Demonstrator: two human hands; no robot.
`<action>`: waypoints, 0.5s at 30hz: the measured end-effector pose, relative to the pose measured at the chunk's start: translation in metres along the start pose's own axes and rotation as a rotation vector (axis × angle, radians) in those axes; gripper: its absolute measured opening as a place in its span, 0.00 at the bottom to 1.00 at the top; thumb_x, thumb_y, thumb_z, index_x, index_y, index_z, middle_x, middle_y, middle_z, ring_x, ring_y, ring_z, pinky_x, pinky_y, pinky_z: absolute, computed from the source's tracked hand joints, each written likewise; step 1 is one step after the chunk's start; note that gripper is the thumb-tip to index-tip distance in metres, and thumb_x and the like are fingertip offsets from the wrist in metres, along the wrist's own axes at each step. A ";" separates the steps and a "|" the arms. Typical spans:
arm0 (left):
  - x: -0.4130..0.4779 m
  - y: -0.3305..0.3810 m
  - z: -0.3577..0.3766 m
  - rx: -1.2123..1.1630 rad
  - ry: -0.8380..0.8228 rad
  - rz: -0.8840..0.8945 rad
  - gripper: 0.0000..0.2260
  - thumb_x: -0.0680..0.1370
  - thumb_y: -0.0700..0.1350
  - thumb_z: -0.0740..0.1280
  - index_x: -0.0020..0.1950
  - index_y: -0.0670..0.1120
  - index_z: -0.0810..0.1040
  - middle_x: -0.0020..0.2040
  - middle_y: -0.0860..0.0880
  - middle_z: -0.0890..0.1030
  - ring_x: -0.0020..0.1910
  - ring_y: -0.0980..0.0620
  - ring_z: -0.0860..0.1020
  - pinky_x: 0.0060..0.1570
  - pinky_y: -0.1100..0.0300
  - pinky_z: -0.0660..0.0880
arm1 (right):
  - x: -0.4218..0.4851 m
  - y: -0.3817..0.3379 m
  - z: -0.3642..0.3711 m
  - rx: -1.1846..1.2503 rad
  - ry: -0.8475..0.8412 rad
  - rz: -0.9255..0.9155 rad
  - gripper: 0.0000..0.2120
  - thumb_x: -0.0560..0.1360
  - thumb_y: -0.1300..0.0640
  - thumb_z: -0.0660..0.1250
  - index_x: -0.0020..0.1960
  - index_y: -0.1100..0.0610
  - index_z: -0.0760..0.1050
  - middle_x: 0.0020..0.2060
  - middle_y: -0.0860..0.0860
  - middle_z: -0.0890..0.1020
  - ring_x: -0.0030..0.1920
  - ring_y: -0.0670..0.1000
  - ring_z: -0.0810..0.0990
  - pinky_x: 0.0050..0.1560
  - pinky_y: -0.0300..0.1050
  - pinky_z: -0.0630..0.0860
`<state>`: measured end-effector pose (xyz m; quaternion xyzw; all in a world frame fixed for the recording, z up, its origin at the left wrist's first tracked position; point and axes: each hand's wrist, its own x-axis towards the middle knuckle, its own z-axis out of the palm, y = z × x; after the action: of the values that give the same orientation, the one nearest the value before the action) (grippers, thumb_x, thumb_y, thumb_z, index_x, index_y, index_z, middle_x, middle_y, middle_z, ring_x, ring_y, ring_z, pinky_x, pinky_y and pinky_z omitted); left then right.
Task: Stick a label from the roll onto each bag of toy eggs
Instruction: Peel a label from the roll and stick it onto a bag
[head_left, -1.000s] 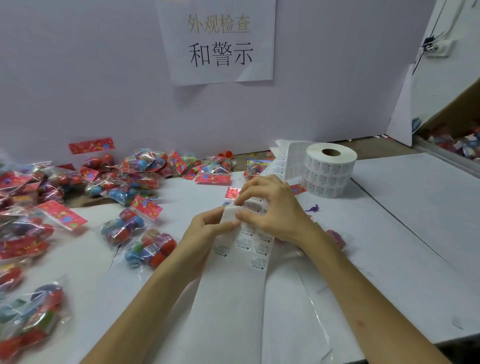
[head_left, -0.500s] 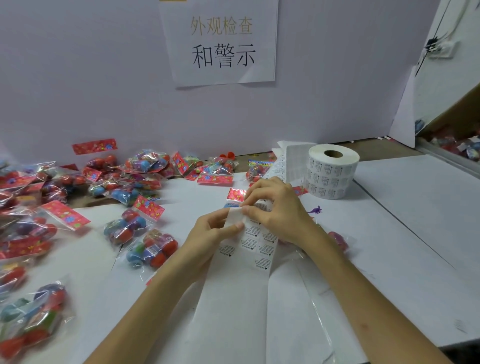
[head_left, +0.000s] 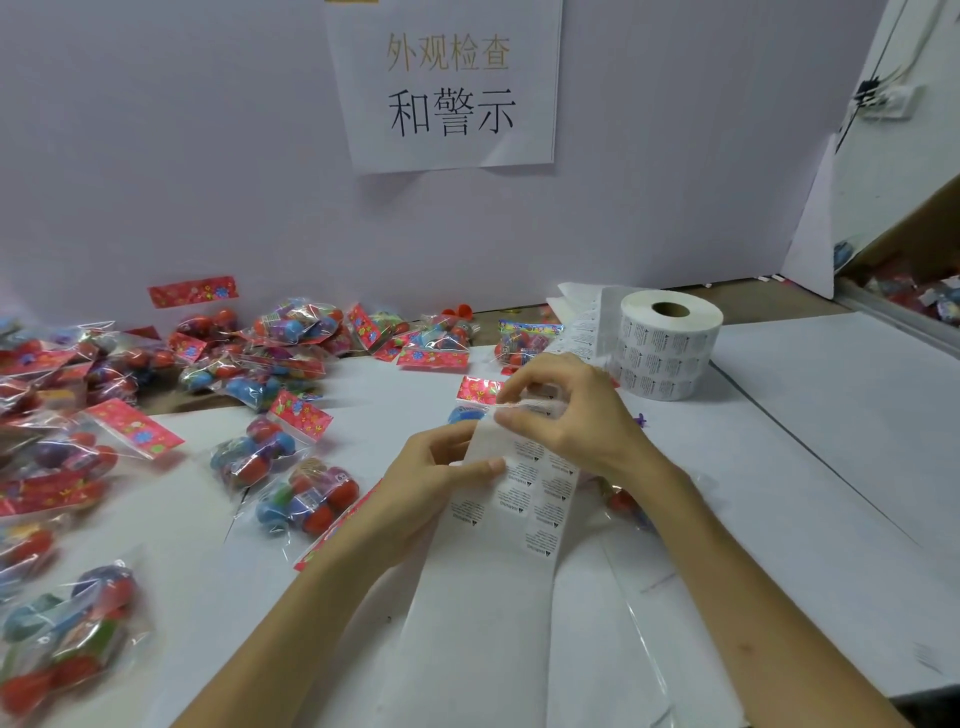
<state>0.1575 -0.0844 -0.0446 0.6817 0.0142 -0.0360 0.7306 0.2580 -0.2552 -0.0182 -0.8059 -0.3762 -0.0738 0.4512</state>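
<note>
While the label strip (head_left: 524, 499) runs from the roll (head_left: 670, 348) at the far right down toward the near edge of the surface (head_left: 831, 467), both hands meet on it in the middle of the scene. The left hand (head_left: 426, 483) has its grip closed on the strip's left edge, with the thumb lying flat across the front of the paper and the fingers curled behind it. The right hand (head_left: 571, 415) sits just beyond it and to the right, fingers curled down, its grip pinching the strip's upper part where the paper bends over. Whether a single label is lifted there is too blurred to tell. Just nearer than the two grips the strip carries rows of small printed labels (head_left: 540, 519), and nearer still it is bare backing paper. One bag of toy eggs (head_left: 465, 414) lies under the hands, mostly hidden, with its red header card (head_left: 480, 389) showing just left of the right hand's fingertips. Two more bags (head_left: 254, 452) lie side by side to the left of the left hand, apart from it, and a loose pile of bags (head_left: 291, 332) spreads along the far left by the wall (head_left: 156, 182). The roll stands on end, core hole up, well right of the pile. A paper sign (head_left: 447, 88) hangs on the wall above.
</note>
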 end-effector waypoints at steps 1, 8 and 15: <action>-0.001 0.001 -0.001 -0.022 -0.004 -0.004 0.13 0.80 0.36 0.69 0.63 0.46 0.83 0.58 0.41 0.86 0.54 0.37 0.85 0.47 0.51 0.83 | 0.000 0.000 0.001 -0.036 -0.037 0.002 0.07 0.72 0.50 0.78 0.49 0.49 0.84 0.48 0.40 0.81 0.54 0.43 0.76 0.57 0.41 0.71; -0.001 0.001 0.000 -0.062 -0.015 -0.036 0.12 0.80 0.36 0.68 0.62 0.46 0.84 0.58 0.40 0.85 0.53 0.37 0.85 0.45 0.51 0.82 | 0.002 0.004 0.002 0.029 -0.079 0.114 0.04 0.71 0.51 0.79 0.44 0.47 0.85 0.48 0.41 0.82 0.52 0.41 0.79 0.53 0.39 0.76; 0.000 0.000 -0.001 -0.057 -0.046 -0.069 0.13 0.80 0.36 0.69 0.62 0.46 0.84 0.58 0.41 0.85 0.53 0.38 0.86 0.43 0.53 0.82 | 0.003 0.007 0.001 0.113 -0.116 0.208 0.01 0.72 0.52 0.77 0.44 0.48 0.86 0.45 0.42 0.85 0.48 0.42 0.82 0.49 0.39 0.78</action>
<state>0.1572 -0.0829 -0.0444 0.6588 0.0218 -0.0762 0.7482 0.2643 -0.2548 -0.0225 -0.8168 -0.3197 0.0415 0.4785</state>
